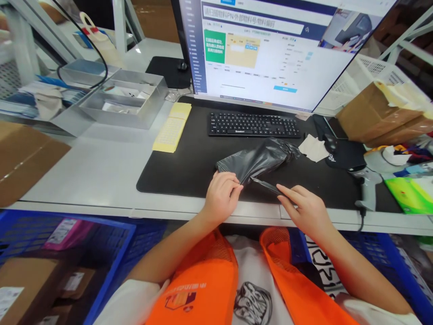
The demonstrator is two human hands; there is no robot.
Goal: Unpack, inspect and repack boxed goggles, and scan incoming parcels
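Note:
A crumpled black plastic bag (pixel 260 160) lies on the dark desk mat in front of the keyboard. My left hand (pixel 223 194) is closed on its near edge, with the fingers pinching the plastic. My right hand (pixel 302 207) pinches a thin black strip (pixel 267 185) between thumb and fingers. This strip narrows to a point that meets the bag's near side. Whether it is a strip of the bag's plastic or a separate tool, I cannot tell. What the bag contains is hidden.
Beyond the bag are a keyboard (pixel 253 125) and a lit monitor (pixel 264 54). Yellow label sheets (pixel 172 127) lie left. A barcode scanner (pixel 368 188), a paper scrap (pixel 314 148) and a cardboard box (pixel 368 113) are right. Blue crates (pixel 125 243) stand below the desk edge.

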